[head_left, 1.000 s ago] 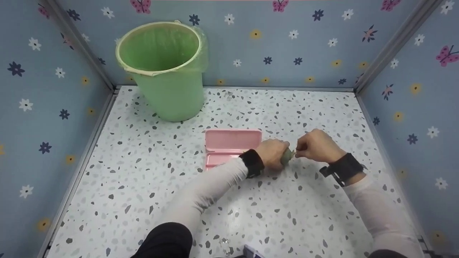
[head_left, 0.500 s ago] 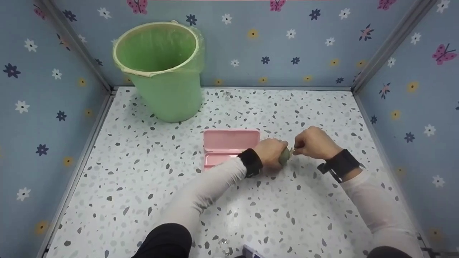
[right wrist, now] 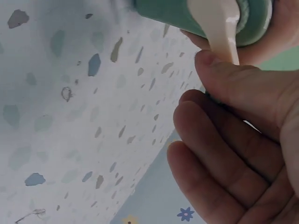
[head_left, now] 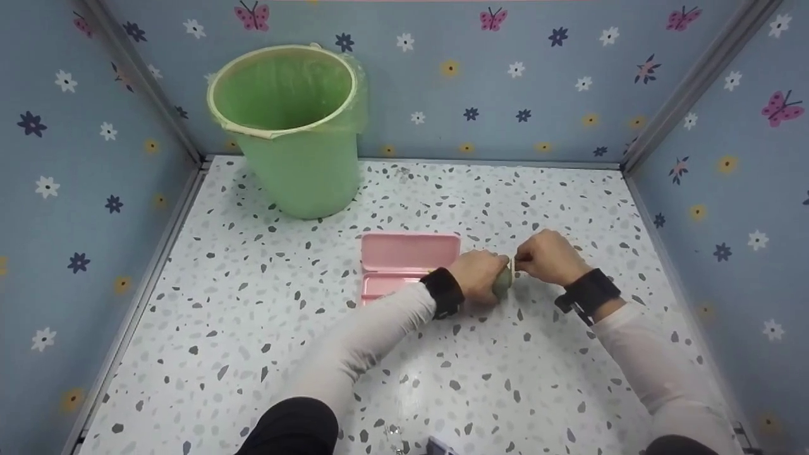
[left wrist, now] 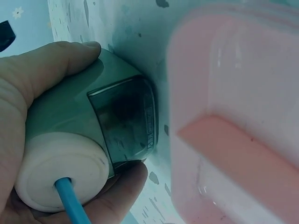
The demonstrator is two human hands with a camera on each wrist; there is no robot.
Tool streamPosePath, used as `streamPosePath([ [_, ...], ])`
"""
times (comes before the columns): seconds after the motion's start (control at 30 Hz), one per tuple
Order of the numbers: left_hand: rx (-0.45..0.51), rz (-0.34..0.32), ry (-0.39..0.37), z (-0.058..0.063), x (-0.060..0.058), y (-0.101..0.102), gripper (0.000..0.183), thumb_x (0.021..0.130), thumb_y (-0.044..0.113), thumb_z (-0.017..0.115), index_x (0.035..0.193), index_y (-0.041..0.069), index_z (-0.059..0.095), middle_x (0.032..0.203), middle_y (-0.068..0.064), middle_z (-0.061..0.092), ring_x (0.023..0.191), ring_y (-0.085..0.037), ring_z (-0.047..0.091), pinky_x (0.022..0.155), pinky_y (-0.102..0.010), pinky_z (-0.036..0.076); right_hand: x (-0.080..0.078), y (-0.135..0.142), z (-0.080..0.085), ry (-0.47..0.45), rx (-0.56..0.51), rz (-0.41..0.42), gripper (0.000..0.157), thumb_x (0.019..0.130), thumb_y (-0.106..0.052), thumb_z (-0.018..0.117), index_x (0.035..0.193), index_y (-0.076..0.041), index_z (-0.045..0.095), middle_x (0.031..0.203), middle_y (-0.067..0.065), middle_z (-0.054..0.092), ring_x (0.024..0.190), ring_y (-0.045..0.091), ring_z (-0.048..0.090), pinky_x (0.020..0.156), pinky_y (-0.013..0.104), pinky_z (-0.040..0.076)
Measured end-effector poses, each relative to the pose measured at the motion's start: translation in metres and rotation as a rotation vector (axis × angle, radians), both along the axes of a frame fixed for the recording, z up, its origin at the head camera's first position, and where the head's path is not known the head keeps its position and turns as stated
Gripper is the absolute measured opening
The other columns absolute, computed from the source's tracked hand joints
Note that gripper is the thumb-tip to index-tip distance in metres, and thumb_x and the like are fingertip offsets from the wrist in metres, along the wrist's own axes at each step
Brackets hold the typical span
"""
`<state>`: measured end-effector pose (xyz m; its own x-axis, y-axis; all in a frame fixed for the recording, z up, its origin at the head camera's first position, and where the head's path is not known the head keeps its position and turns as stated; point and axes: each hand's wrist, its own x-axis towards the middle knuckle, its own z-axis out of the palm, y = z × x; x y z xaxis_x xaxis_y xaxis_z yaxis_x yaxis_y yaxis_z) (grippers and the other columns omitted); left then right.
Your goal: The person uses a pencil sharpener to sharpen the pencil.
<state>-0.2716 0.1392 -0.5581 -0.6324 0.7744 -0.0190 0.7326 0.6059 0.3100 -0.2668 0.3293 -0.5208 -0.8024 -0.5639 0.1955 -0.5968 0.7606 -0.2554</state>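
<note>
My left hand [head_left: 477,275] grips a green crank pencil sharpener [left wrist: 65,109], its thumb and fingers wrapped around the body. The sharpener has a dark see-through shavings drawer [left wrist: 126,119] and a white round front. From the hole in that front sticks a blue pencil [left wrist: 72,200]. On the sharpener's other end is a cream crank handle [right wrist: 217,28]. My right hand [head_left: 548,256] pinches the handle's end between thumb and index finger; its other fingers [right wrist: 205,177] curl loosely below. The left wrist view shows the drawer side facing the pink case.
An open pink pencil case [head_left: 411,251] lies beside the left wrist, partly covered by the forearm. At the back left stands a green bin [head_left: 303,170] with a liner. Patterned walls [head_left: 442,88] enclose the speckled table [head_left: 284,354]. A small purplish object [head_left: 438,446] shows at the front edge.
The crank handle has turned, with my right hand circling slightly and ending nearer the sharpener. My left hand keeps its grip in about the same place. The head view has shifted slightly.
</note>
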Motion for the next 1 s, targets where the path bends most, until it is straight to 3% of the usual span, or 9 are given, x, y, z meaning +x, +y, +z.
streamPosePath([
  [0.33, 0.009, -0.016, 0.012, 0.0, -0.001, 0.0, 0.054, 0.051, 0.03, 0.077, 0.095, 0.019, 0.048, 0.074, 0.006, 0.05, 0.062, -0.013, 0.05, 0.051, -0.027, 0.041, -0.001, 0.002, -0.018, -0.031, 0.02, -0.037, 0.011, 0.065, -0.018, 0.078, 0.066, -0.026, 0.071, 0.057, -0.018, 0.057, 0.045, 0.005, 0.046, 0.045, 0.028, 0.04],
  [0.47, 0.012, -0.011, -0.001, -0.002, -0.002, -0.001, 0.055, 0.051, 0.03, 0.077, 0.096, 0.019, 0.047, 0.074, 0.006, 0.05, 0.062, -0.013, 0.05, 0.051, -0.027, 0.041, 0.001, 0.001, -0.024, -0.034, 0.042, -0.028, 0.01, 0.068, -0.016, 0.074, 0.07, -0.026, 0.072, 0.054, -0.016, 0.054, 0.046, 0.006, 0.045, 0.056, 0.034, 0.043],
  [0.73, 0.032, 0.026, -0.038, -0.003, -0.001, -0.002, 0.052, 0.05, 0.025, 0.078, 0.092, 0.021, 0.047, 0.073, 0.006, 0.05, 0.062, -0.014, 0.049, 0.05, -0.027, 0.04, 0.011, -0.003, -0.039, 0.0, 0.114, 0.003, 0.014, 0.072, -0.007, 0.065, 0.062, -0.017, 0.064, 0.054, -0.013, 0.044, 0.046, 0.009, 0.042, 0.044, 0.026, 0.036],
  [1.0, 0.034, 0.025, 0.009, -0.002, 0.001, 0.002, 0.051, 0.048, 0.026, 0.076, 0.089, 0.021, 0.048, 0.072, 0.006, 0.051, 0.061, -0.014, 0.05, 0.05, -0.029, 0.04, 0.024, 0.001, -0.049, -0.014, 0.127, -0.05, 0.015, 0.07, -0.004, 0.063, 0.061, -0.016, 0.062, 0.054, -0.012, 0.044, 0.047, 0.01, 0.042, 0.044, 0.028, 0.035],
])
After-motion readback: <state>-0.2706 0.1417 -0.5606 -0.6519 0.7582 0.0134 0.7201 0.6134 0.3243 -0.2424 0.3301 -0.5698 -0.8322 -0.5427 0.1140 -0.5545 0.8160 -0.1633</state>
